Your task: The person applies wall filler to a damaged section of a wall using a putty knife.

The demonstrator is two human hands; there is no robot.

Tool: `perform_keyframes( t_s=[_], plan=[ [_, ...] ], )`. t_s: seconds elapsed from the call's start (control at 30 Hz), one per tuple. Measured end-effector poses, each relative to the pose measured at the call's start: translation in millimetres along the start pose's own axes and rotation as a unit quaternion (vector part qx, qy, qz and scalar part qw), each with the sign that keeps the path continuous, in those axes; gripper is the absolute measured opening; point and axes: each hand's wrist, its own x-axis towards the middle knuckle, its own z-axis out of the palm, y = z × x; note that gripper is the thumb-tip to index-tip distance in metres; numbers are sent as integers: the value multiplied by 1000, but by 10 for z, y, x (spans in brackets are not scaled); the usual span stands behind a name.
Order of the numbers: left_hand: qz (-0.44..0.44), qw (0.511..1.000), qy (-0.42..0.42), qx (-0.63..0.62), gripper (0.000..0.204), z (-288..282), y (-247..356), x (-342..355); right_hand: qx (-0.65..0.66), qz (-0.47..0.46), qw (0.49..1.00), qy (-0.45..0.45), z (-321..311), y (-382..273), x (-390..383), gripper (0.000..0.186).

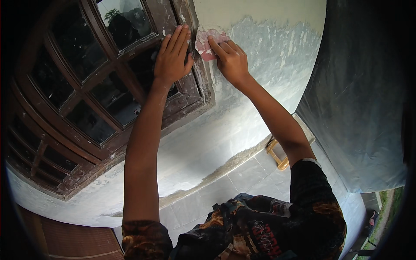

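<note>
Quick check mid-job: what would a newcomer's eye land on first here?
Probably the flat pink piece in the right hand, against the wall just right of the brown window frame. Next, the left hand, laid flat on that frame at upper centre-left. Then the wall's patchy grey surface, upper right, with cream paint above.

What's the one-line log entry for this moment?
left hand: fingers extended, on brown window frame | right hand: holding pink flat piece at wall | wall: patchy surface
</note>
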Motion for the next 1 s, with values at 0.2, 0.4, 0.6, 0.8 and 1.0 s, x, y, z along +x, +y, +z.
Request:
perform_keyframes(
  t_s=[0.2,0.4,0.6,0.8,1.0],
  plan=[
    [-5,1000,-2,3,68,4,-55,-88,60,7,996,-61,-138,-310,-687,64],
    [-2,1000,1,-2,68,-19,-11,2,23,14,1000,2,-172,-65,114,61],
    [-3,1000,-4,8,66,-9,-33,-42,38,-3,996,-77,-59,-187,-660,62],
    [-1,1000,-5,13,65,-19,-30,-23,44,30,999,-9,-319,-65,-253,64],
    [-5,999,-19,27,67,43,-36,-22,35,42,998,-30,-25,83,-509,65]
  ],
)
